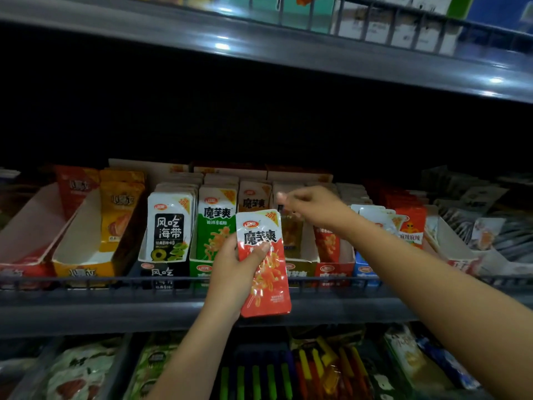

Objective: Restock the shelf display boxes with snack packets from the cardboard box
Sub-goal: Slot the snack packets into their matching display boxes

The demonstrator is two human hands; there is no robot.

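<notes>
Red foil is what we see first: a red konjac snack packet (264, 262) held upright in the left hand (233, 272), thumb across its face and the other fingers curled behind it, so the label faces us and can be matched to the boxes beyond. The right hand (314, 206) reaches past the packet's top edge, fingers loosely curled with the tips drawn together; we cannot tell whether they pinch anything. Just below those fingertips stands the red display box (331, 268), holding matching red packets, which we judge to be the destination; the hand probably makes or checks room there. Left of the thumb sit the green display box (202, 267) and the black seaweed display box (163, 272). The cardboard supply box is out of view.
</notes>
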